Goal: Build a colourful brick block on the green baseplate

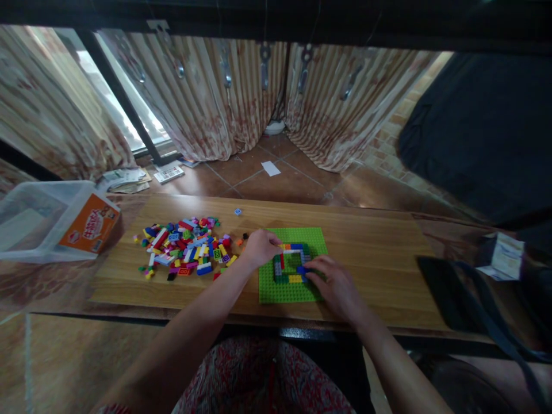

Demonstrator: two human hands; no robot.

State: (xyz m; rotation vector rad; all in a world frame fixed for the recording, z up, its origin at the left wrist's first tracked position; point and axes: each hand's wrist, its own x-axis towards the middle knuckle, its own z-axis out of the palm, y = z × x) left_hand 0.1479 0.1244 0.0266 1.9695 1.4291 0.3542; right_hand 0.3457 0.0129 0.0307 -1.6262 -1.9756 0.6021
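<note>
A green baseplate (pixel 267 293) lies on the wooden board, bearing a square ring of coloured toy bricks (pixel 278 267) with an open middle. My right hand (pixel 334 282) is at the ring's right side, its thumb and fingers closed on a blue brick (pixel 302 270) at the inner edge. Whether that brick is pressed down cannot be told. My left hand (pixel 261 248) hovers by the ring's far left corner, fingertips pinched together. What they hold, if anything, is too small to make out.
Left of the baseplate spreads a pile of loose bricks (pixel 190 253). One light blue brick (pixel 238 211) lies apart near the far edge of the wooden board (pixel 371 247). A clear plastic bin (pixel 47 247) stands at the far left; a black strap (pixel 495 310) lies at the right.
</note>
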